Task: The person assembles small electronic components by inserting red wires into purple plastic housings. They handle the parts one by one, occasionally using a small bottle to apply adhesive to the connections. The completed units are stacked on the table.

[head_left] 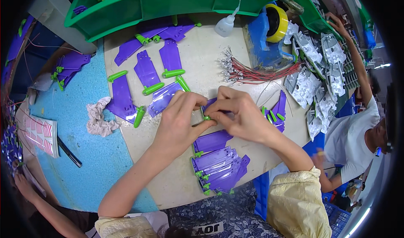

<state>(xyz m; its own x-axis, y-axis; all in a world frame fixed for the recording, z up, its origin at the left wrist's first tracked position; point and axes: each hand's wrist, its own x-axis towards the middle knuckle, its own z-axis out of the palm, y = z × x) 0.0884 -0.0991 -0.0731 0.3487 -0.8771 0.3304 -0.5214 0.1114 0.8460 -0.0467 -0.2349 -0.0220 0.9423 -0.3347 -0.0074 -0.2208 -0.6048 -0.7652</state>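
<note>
Both hands meet at the middle of the table around a purple plastic fin with a small green part (206, 117) at its edge. My left hand (179, 118) is closed, its thumb and fingertips pinching at the green part. From the other side my right hand (240, 114) pinches the same piece, its fingers hiding most of the purple. Just below lie a single purple fin (211, 140) and a stack of overlapping purple fins (221, 168) with green ends. Beyond my left hand, several purple fins (146, 69) with green tube-shaped tips lie spread out.
A green bin (168, 4) spans the far side. A white squeeze bottle (225, 26), a blue tape dispenser (263, 36), red-wired lights (252, 74) and grey plastic housings (309, 86) stand at far right. Crumpled paper (99, 118) lies left. Co-workers (353, 128) sit at both sides.
</note>
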